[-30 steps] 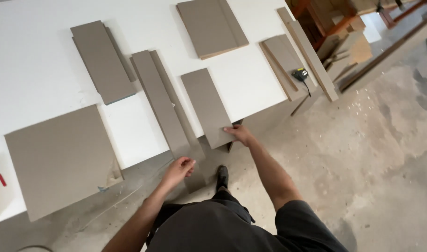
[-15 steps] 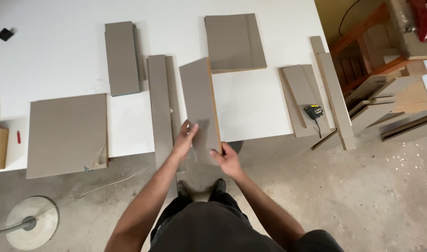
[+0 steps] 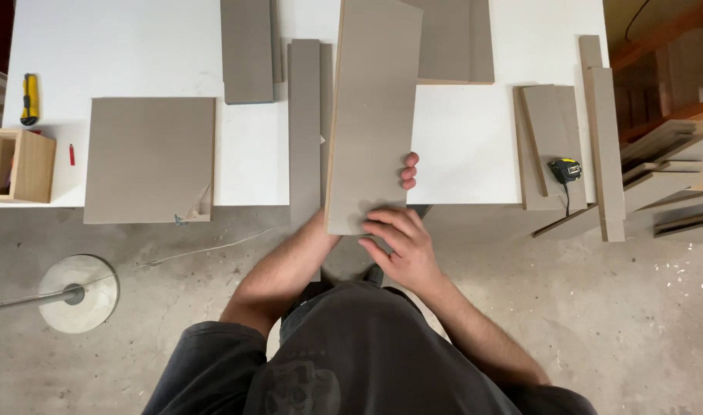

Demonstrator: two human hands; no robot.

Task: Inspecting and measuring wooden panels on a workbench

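I hold a long grey board [image 3: 371, 115] raised over the front edge of the white table [image 3: 463, 146], its long side pointing away from me. My left hand [image 3: 409, 170] reaches under it, and only the fingertips show, curled around its right edge. My right hand [image 3: 401, 247] rests on the board's near right corner, fingers spread over the bottom edge.
On the table lie a square grey panel [image 3: 148, 157], a narrow strip [image 3: 304, 131], more panels at the back [image 3: 246, 50], a stack at the right [image 3: 547, 138] with a tape measure [image 3: 564, 169], a yellow utility knife [image 3: 29, 98] and a wooden box [image 3: 17, 165]. A round stand base [image 3: 79, 292] sits on the concrete floor.
The board has come up off the table and closer to my head. My left hand has slid beneath it and my right hand has shifted to its near corner.
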